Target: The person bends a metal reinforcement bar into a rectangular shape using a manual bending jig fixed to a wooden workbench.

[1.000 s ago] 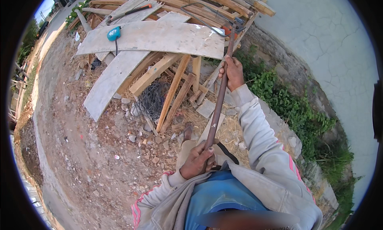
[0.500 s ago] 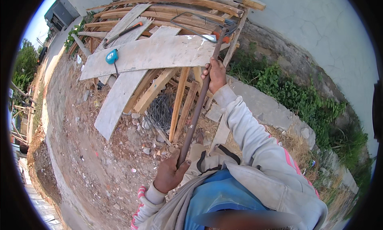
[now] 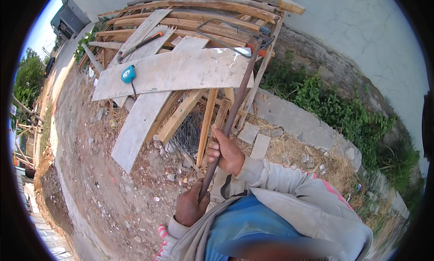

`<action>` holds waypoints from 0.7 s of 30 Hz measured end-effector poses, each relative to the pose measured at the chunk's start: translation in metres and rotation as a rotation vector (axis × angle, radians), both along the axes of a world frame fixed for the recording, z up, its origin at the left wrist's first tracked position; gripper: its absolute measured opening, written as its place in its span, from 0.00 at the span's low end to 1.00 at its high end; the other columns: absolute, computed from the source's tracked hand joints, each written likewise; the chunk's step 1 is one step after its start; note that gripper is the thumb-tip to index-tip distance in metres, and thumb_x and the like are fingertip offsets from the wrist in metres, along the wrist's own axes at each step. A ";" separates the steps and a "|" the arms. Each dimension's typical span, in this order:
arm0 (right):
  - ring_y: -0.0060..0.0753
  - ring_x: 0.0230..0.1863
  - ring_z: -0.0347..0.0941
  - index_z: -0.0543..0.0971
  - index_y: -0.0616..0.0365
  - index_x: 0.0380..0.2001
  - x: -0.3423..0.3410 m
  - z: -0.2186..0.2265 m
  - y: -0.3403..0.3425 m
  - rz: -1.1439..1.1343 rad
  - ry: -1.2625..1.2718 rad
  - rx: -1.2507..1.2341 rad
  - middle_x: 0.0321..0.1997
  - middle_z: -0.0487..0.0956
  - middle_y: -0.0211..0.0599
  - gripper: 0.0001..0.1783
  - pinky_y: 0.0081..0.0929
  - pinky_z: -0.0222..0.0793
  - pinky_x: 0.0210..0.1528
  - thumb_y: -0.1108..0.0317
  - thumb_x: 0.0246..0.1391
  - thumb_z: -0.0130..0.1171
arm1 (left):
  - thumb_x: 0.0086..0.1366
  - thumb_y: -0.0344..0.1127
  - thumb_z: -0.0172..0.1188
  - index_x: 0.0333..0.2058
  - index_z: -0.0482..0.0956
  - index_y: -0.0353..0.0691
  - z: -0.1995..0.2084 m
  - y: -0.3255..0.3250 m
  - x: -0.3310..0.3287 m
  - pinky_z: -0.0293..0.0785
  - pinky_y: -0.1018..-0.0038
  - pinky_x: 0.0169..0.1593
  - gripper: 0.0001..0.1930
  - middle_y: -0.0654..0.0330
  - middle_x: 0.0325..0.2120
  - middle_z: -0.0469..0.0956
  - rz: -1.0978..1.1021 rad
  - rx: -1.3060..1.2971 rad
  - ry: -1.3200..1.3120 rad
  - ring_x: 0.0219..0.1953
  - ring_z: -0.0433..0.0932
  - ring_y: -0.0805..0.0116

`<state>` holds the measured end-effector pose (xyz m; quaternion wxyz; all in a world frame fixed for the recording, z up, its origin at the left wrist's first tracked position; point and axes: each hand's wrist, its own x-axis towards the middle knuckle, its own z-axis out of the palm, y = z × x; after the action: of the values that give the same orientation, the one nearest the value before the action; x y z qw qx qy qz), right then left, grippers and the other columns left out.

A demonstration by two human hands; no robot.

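A long, rusty-brown metal bar [image 3: 239,98] slants up and away from my body, its far end over the right side of the plywood. My left hand [image 3: 192,204] is closed around its near end, low at the centre. Farther up the shaft, my right hand [image 3: 226,150] has its fingers curled round the bar. Beyond the hands, a pale plywood board [image 3: 181,73] lies across the lumber, and a teal tape measure [image 3: 128,74] rests on it. A hammer [image 3: 141,46] with an orange and black handle lies behind. A bow-shaped saw frame [image 3: 221,38] with orange at its end lies near the bar's tip.
A stack of wooden beams [image 3: 203,12] stands against the pale wall [image 3: 357,30]. Tangled grey wire [image 3: 186,132] lies under the boards. Rubbly ground [image 3: 99,170] spreads to the left. Green plants [image 3: 325,102] grow by a concrete ledge [image 3: 294,121] on the right.
My right hand has slid down the bar, closer to my left hand. The left hand keeps its hold near the end. The view has shifted slightly.
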<state>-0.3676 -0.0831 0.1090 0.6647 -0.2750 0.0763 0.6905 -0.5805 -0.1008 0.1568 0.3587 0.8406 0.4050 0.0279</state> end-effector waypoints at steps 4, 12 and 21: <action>0.20 0.19 0.60 0.64 0.43 0.30 -0.012 -0.007 0.023 -0.030 0.045 0.019 0.18 0.59 0.19 0.21 0.28 0.62 0.25 0.44 0.67 0.56 | 0.60 0.34 0.64 0.53 0.75 0.36 -0.008 0.034 -0.018 0.76 0.53 0.30 0.22 0.44 0.24 0.79 -0.092 0.046 -0.039 0.26 0.80 0.42; 0.30 0.24 0.67 0.67 0.45 0.34 -0.029 -0.021 0.083 -0.071 -0.047 0.027 0.21 0.65 0.24 0.15 0.40 0.71 0.34 0.53 0.67 0.59 | 0.60 0.35 0.64 0.53 0.75 0.39 -0.014 0.123 -0.046 0.76 0.55 0.33 0.22 0.45 0.26 0.79 -0.161 0.093 0.037 0.28 0.80 0.42; 0.30 0.26 0.70 0.70 0.46 0.33 -0.033 -0.019 0.104 -0.091 -0.063 0.112 0.22 0.67 0.24 0.14 0.39 0.72 0.36 0.53 0.68 0.59 | 0.59 0.37 0.64 0.51 0.76 0.39 0.019 0.144 -0.042 0.76 0.55 0.35 0.21 0.45 0.27 0.80 -0.201 0.172 0.101 0.30 0.81 0.44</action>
<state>-0.4010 0.0213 0.0905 0.7120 -0.2552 0.0288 0.6536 -0.6222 0.0436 0.1758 0.2656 0.9048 0.3326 -0.0162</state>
